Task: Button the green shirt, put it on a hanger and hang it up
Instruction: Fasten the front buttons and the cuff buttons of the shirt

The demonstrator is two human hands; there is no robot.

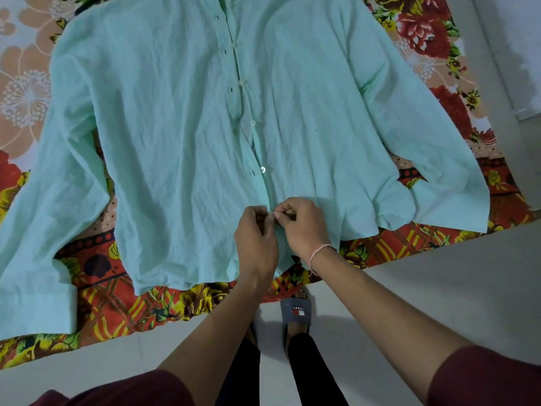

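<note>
The buttoning is at its start. Both hands work the lowest button of the shirt [175, 127], close to the hem. The left hand [256, 235] pinches the hole-side edge of the placket with its fingers curled tight. The right hand [303, 224] pinches the button-side edge, thumb and forefinger closed narrow on the cloth. The fingertips [279, 214] of the two hands meet. The fingers hide the button itself, so I cannot tell whether it is through its hole.

Just beyond the fingers the next button [263, 169] lies bare beside its open hole [252, 172]. Three more run on from there toward the collar, all unfastened. The next move, I judge, calls for seating this lowest button and then shifting both pinches up to the next pair.

The shirt is thin, pale mint cloth, finely crinkled, and it lies front-up with a sleeve out to each side of the fingers. Its buttons are small, round and pearly; the holes are short dark slits. Under it lies a floral sheet [117, 303], red and yellow. A pink thread band [320, 249] circles the right wrist. No hanger is in view.
</note>
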